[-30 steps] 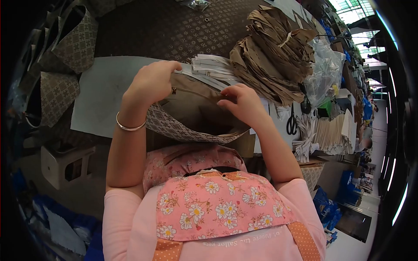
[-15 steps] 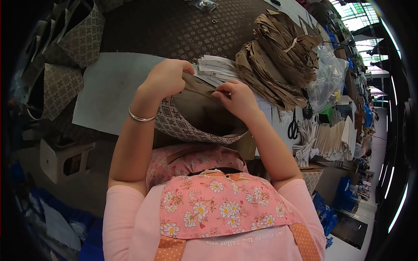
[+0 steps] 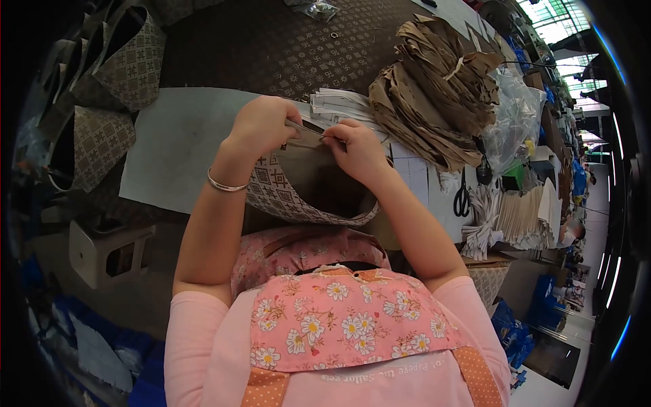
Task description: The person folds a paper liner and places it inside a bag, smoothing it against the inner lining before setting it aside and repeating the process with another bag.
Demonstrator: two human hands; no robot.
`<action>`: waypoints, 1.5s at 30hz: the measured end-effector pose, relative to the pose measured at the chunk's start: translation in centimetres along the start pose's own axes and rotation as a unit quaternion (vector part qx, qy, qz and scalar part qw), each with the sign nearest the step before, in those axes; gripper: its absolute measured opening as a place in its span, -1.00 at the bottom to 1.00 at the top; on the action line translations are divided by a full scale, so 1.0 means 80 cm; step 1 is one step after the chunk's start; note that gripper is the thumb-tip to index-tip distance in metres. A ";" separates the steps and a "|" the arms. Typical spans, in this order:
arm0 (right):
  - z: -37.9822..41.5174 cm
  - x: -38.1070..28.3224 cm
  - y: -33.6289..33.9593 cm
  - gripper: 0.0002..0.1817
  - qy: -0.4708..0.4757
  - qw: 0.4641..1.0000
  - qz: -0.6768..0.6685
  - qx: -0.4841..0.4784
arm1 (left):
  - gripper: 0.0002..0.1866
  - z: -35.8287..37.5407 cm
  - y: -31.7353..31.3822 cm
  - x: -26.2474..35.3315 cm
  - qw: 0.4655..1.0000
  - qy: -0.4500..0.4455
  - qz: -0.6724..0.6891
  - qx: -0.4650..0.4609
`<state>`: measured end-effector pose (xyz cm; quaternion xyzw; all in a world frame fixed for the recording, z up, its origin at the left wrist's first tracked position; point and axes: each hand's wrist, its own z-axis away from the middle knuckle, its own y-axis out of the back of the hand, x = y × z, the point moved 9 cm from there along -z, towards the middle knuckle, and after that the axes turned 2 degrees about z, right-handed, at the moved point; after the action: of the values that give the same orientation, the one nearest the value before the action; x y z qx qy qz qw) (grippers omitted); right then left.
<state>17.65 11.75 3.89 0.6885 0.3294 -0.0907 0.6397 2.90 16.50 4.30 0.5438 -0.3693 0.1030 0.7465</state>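
A patterned fabric bag (image 3: 288, 197) with a plain brown inside lies in front of my body, its wide mouth gaping toward me. My left hand (image 3: 266, 127) is closed on the far rim of the bag, thumb and fingers pinched together. A short distance to the right, my right hand (image 3: 358, 150) pinches the same rim with its fingertips. A thin strip of the edge stretches between the two hands. Whether anything small sits in the fingertips is too fine to make out. Under the left forearm and bag lies a pale grey sheet (image 3: 173, 146).
Folded brown fabric (image 3: 434, 102) is heaped beyond my right hand, beside a stack of white pieces (image 3: 339, 102). Black scissors (image 3: 462, 202) and pleated cream bundles (image 3: 522, 217) lie at right. More patterned bags (image 3: 102, 146) stand at left, above a plastic stool (image 3: 108, 254).
Both hands have shifted slightly and keep their hold on the rim. The rim's edge between them is now lifted and drawn tighter, and the bag's mouth looks rounder.
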 end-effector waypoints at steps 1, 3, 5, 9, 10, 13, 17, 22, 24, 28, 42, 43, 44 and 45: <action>0.000 0.001 0.000 -0.92 0.000 1.000 0.000 0.001 | -0.79 0.000 0.000 -0.002 1.000 -0.001 -0.001 0.000; -0.001 0.003 -0.001 -0.92 -0.003 1.000 -0.013 0.001 | -0.77 0.000 -0.004 -0.009 0.997 0.001 0.073 -0.014; -0.001 0.006 -0.001 -0.93 -0.006 1.000 -0.023 0.000 | -0.77 0.001 -0.005 -0.013 0.995 -0.009 0.096 -0.013; 0.000 0.008 -0.001 -0.92 -0.014 0.999 -0.033 0.001 | -0.79 0.003 -0.001 -0.009 0.991 -0.021 0.131 -0.009; 0.000 0.008 0.000 -0.92 -0.014 0.999 -0.033 0.002 | -0.79 0.003 -0.001 -0.008 0.991 -0.021 0.131 -0.009; -0.001 0.010 -0.001 -0.92 -0.023 0.999 -0.031 -0.006 | -0.82 0.003 0.002 -0.004 0.994 -0.023 0.102 0.012; 0.000 0.010 -0.001 -0.92 -0.017 0.999 -0.028 -0.003 | -0.83 0.004 0.004 -0.001 0.995 -0.015 0.095 0.017; -0.002 0.009 0.000 -0.88 -0.009 0.999 -0.029 0.013 | -0.81 0.005 -0.001 -0.007 0.984 -0.050 0.170 -0.008; -0.001 -0.016 0.017 -0.81 0.061 0.993 -0.041 0.096 | -0.81 0.008 -0.003 -0.005 0.971 -0.047 0.233 -0.035; -0.001 -0.042 0.011 -0.76 0.076 0.991 -0.066 0.092 | -0.79 0.012 -0.020 -0.002 0.964 -0.039 0.235 -0.121; 0.006 -0.047 -0.010 -0.85 0.110 0.981 -0.085 0.134 | -0.76 0.024 -0.004 0.015 0.984 -0.030 0.174 -0.030; 0.008 -0.048 -0.009 -0.85 0.108 0.981 -0.085 0.139 | -0.76 0.025 -0.006 0.015 0.984 -0.032 0.170 -0.033; 0.008 -0.048 -0.007 -0.84 0.098 0.980 -0.098 0.144 | -0.76 0.025 -0.005 0.016 0.985 -0.043 0.167 -0.027; 0.008 -0.047 -0.006 -0.83 0.090 0.978 -0.112 0.150 | -0.75 0.026 -0.003 0.018 0.985 -0.054 0.165 -0.020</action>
<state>14.69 9.87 5.48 0.7407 0.4430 -0.1478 0.4830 3.15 14.18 5.36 0.4649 -0.4957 0.1875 0.7092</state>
